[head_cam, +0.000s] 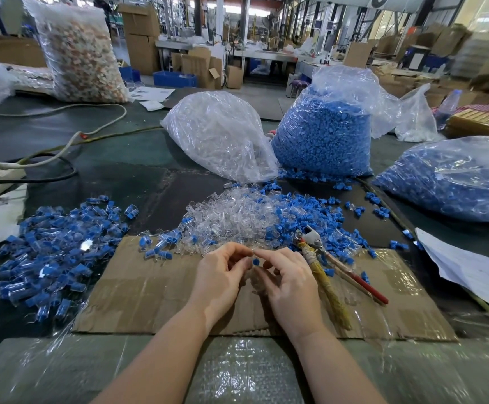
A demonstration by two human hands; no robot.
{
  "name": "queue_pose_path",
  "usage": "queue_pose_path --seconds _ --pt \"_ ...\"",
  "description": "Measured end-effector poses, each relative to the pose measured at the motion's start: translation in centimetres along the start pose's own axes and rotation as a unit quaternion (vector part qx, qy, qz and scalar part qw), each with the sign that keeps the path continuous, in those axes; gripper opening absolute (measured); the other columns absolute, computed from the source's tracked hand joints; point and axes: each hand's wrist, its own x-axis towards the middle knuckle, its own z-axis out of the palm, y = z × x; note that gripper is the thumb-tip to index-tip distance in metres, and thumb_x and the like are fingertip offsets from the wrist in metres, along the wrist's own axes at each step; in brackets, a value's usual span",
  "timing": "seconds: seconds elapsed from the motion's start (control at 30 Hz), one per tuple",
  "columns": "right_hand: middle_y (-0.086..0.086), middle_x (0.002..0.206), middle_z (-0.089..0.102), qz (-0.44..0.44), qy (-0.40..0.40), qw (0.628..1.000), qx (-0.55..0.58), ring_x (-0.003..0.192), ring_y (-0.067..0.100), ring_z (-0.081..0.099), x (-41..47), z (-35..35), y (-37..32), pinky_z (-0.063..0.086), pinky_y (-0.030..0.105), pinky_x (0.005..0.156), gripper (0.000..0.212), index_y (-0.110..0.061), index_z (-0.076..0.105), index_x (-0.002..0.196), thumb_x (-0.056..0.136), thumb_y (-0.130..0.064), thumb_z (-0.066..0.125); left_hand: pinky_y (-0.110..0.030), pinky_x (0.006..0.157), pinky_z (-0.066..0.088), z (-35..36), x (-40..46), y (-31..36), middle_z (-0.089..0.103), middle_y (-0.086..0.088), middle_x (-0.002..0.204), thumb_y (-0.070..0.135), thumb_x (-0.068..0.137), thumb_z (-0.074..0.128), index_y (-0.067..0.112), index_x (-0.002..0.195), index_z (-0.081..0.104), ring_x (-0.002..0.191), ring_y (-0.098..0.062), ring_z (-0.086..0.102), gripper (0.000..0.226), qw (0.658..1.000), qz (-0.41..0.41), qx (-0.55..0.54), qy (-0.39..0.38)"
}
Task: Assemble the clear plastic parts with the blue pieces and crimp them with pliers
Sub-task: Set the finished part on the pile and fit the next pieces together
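Blue piece (255, 261) — pinched between right-hand fingers (268, 265).

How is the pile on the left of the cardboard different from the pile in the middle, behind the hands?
The left pile holds joined pieces, each a blue part inside a clear one; the middle pile holds loose clear parts and loose blue parts, mostly separate. The left pile looks mainly blue and lies on the dark table; the middle pile looks mostly clear at its centre and spills onto the cardboard. Both use the same two kinds of part.
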Motion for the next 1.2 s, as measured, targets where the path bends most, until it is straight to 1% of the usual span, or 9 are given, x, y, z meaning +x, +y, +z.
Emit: queue_pose_path --seconds 0.17,0.5,0.63,0.77,0.87,0.93,1.03,1.2 --pt "-0.003 0.089 0.063 -0.006 -0.008 1.000 0.007 0.089 0.016 0.056 0.04 -0.09 0.05 0.049 0.039 0.079 0.022 -0.017 0.072 0.102 0.081 -0.009 0.070 -0.024 0.068 0.053 -0.03 -0.06 0.14 0.067 -0.003 0.077 0.003 0.087 0.060 0.021 0.083 0.065 0.071 -0.010 0.062 0.019 1.000 -0.001 -0.007 -0.003" --pt "-0.003 0.089 0.063 -0.012 0.003 1.000 0.002 0.088 0.016 0.057 0.09 -0.14 -0.02 0.049 0.037 0.078 0.017 -0.015 0.072 0.099 0.082 -0.011 0.070 -0.025 0.069 0.053 -0.01 0.03 0.07 0.068 -0.005 0.079 0.002 0.086 0.061 0.019 0.084 0.066 0.073 -0.015 0.063 0.017 1.000 0.002 -0.003 -0.004" --pt "-0.003 0.088 0.063 -0.014 0.003 1.000 0.004 0.088 0.016 0.057 0.15 -0.13 -0.05 0.050 0.036 0.077 0.016 -0.014 0.072 0.098 0.082 -0.012 0.070 -0.019 0.064 0.050 -0.02 0.00 0.12 0.067 -0.005 0.077 0.002 0.086 0.061 0.019 0.083 0.066 0.069 -0.010 0.062 0.017 1.000 0.005 0.001 -0.004" --pt "-0.004 0.089 0.063 -0.012 0.004 1.000 0.000 0.088 0.015 0.057 0.06 -0.07 0.00 0.050 0.036 0.077 0.017 -0.014 0.072 0.098 0.081 -0.010 0.070 -0.014 0.060 0.049 0.01 -0.09 0.38 0.067 -0.004 0.075 0.001 0.084 0.064 0.013 0.086 0.066 0.063 -0.001 0.061 0.012 1.000 0.012 -0.008 -0.006" --pt "-0.003 0.088 0.063 -0.018 0.011 1.000 0.002 0.087 0.017 0.057 0.05 -0.07 0.03 0.050 0.036 0.076 0.016 -0.014 0.072 0.096 0.081 -0.010 0.070 -0.012 0.059 0.046 0.01 -0.11 0.48 0.067 -0.005 0.075 0.000 0.083 0.065 0.008 0.087 0.067 0.060 0.002 0.058 0.009 1.000 0.018 -0.005 -0.002" --pt "-0.002 0.087 0.063 -0.020 0.012 1.000 0.005 0.086 0.017 0.057 0.05 -0.06 -0.01 0.050 0.036 0.075 0.015 -0.014 0.072 0.096 0.081 -0.011 0.070 -0.012 0.059 0.046 0.00 -0.10 0.56 0.067 -0.008 0.076 -0.001 0.082 0.065 0.006 0.087 0.067 0.060 0.000 0.057 0.008 1.000 0.021 -0.003 0.004" --pt "-0.004 0.087 0.063 -0.020 0.011 1.000 0.000 0.086 0.016 0.057 0.02 -0.08 -0.02 0.050 0.035 0.075 0.015 -0.014 0.072 0.095 0.081 -0.011 0.070 -0.013 0.061 0.048 0.02 -0.10 0.63 0.068 -0.012 0.080 -0.001 0.083 0.065 0.003 0.089 0.067 0.065 -0.008 0.059 0.008 1.000 0.023 -0.001 0.005" --pt "-0.004 0.087 0.062 -0.022 0.002 1.000 -0.007 0.086 0.015 0.056 0.04 -0.12 -0.20 0.050 0.034 0.075 0.018 -0.015 0.071 0.097 0.080 -0.009 0.071 -0.013 0.061 0.048 -0.05 -0.12 0.56 0.068 -0.010 0.080 0.001 0.083 0.065 0.005 0.090 0.067 0.067 -0.009 0.061 0.008 1.000 0.024 0.007 0.006"
